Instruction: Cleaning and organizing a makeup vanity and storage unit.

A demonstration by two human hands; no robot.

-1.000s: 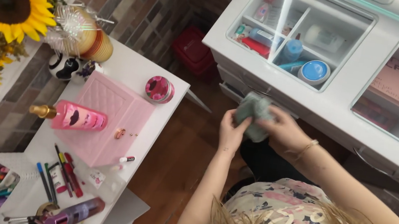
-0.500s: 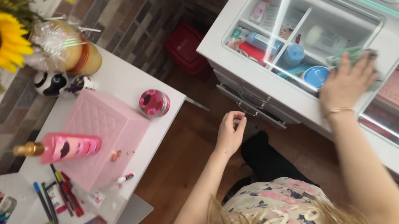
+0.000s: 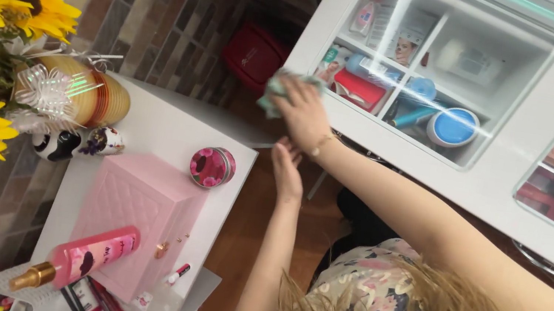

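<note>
So, quick breakdown of the wipe, everything placed relative to the glass top (image 3: 448,72):

Right hand: the right hand (image 3: 305,114) was pressed flat on a greenish cloth (image 3: 274,91), fingers spread over it rather than balled up, at the near left corner of the glass top.

Cloth: bunched under the palm, half on the white frame (image 3: 311,41), half hanging off the edge.

Left hand: the left hand (image 3: 287,172) hung loose and open just below that corner, holding nothing.

Under the glass: a blue round tub (image 3: 453,126), a red pouch (image 3: 359,90) and small bottles sat in compartments, so the pane itself needed to end up streak free.

Doing it well, imo: flatten the cloth out more, since a wad only cleans a narrow stripe. Keep even pressure and work in overlapping passes away from the corner.

Watch out: glare on the glass hid smears, so checking from an angle seemed smart.

Off to the side: a pink box (image 3: 134,222) and flowery tin (image 3: 212,166) sat well left of the glass top, out of the way.
</note>
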